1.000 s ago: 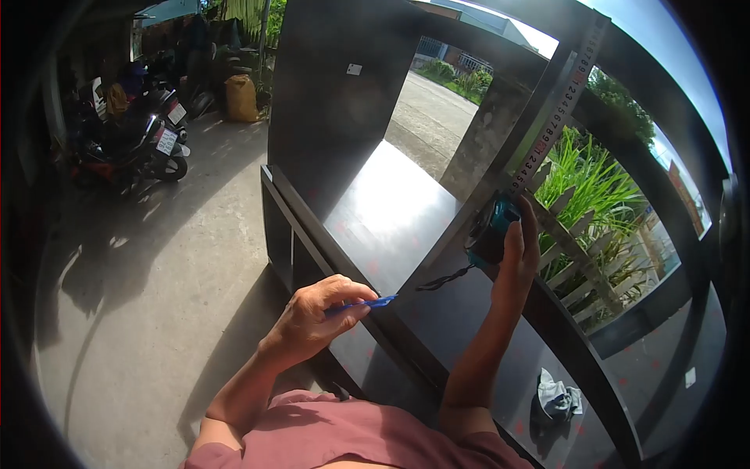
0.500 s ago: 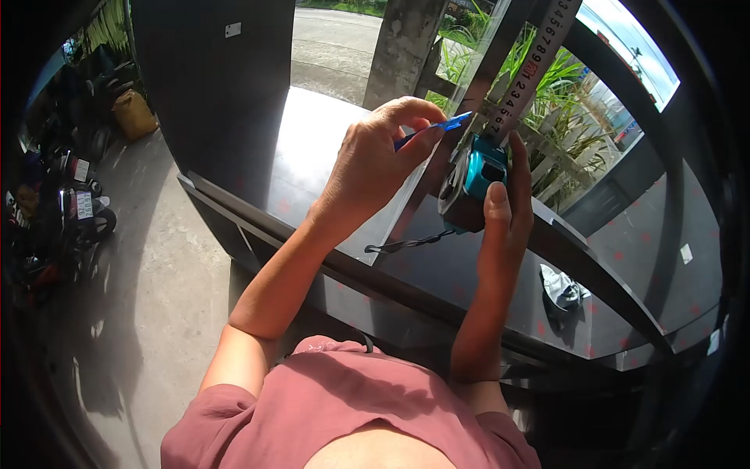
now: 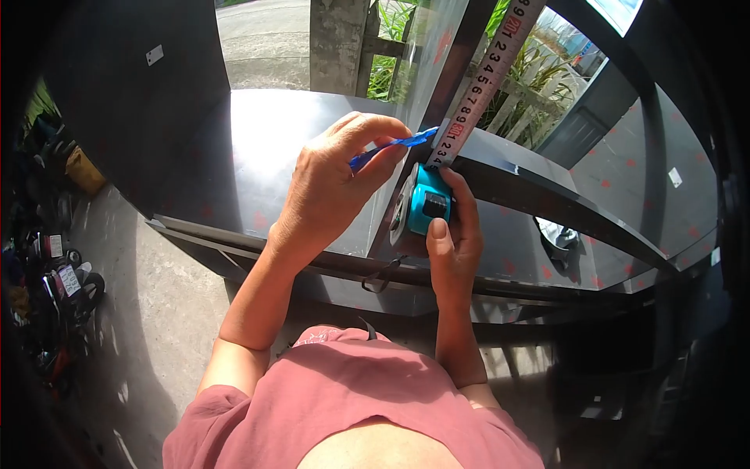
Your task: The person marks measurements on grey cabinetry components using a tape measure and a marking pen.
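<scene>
Head view, right hand: the right hand (image 3: 451,234) is wrapped round the teal and black tape-measure case (image 3: 426,205), the thumb laid along its face so that the case is kept pressed low against the dark panel edge.
Head view, right grip: closed on the case; the fingers behind it are hidden.
Head view, tape blade: the white numbered steel blade (image 3: 480,78) is drawn out of the case and run upward and to the right along the dark upright panel edge (image 3: 449,59), held flat against it so that the numbers can be read beside the edge.
Head view, wrist strap: a black cord loop (image 3: 380,277) hangs slack below the case, not gripped by either hand.
Head view, left hand: the left hand (image 3: 332,187) is brought just beside the case, and a blue pen-like marker (image 3: 394,145) is pinched between thumb and forefinger.
Head view, left grip: narrow, closed on the marker, with the tip pointed at the lowest numbers of the blade; whether the tip touches the panel cannot be told.
Head view, dark glossy furniture panel: the horizontal board (image 3: 258,156) lies under both hands, serving as a worktop.
Head view, crumpled grey cloth: it (image 3: 558,238) lies on the right part of the board, well apart from the hands.
Head view, surroundings: parked motorbikes (image 3: 62,273) are seen at the left on the concrete floor (image 3: 148,336); green plants (image 3: 531,74) show beyond the frame.
</scene>
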Action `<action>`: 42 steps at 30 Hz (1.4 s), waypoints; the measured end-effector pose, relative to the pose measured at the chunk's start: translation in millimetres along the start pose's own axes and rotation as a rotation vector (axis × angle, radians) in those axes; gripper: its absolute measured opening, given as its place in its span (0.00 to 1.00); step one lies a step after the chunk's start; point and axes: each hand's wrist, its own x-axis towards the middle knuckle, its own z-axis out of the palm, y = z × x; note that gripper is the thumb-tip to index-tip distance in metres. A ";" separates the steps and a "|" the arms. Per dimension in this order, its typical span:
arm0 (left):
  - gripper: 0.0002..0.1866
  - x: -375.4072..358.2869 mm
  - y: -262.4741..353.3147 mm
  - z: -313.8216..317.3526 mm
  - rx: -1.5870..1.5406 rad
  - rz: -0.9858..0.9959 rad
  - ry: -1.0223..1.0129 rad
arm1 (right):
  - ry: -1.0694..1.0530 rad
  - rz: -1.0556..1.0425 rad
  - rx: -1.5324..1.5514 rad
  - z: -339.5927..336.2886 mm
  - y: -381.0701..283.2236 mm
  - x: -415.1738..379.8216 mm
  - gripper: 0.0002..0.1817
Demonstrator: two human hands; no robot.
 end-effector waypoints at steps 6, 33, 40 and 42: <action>0.10 0.1 -4.1 -3.7 0.076 0.055 -0.039 | 0.008 -0.043 -0.032 2.4 -2.4 1.5 0.30; 0.08 -31.6 -31.6 -59.4 0.141 -0.278 0.125 | 0.030 -0.071 0.035 2.9 -3.7 3.8 0.38; 0.08 -67.2 -23.4 -60.8 0.137 -0.395 0.125 | -0.144 0.031 0.140 -10.5 -14.5 12.2 0.44; 0.08 -74.0 -15.8 -60.4 0.153 -0.410 0.138 | -0.164 0.031 0.158 -11.2 -20.8 15.4 0.42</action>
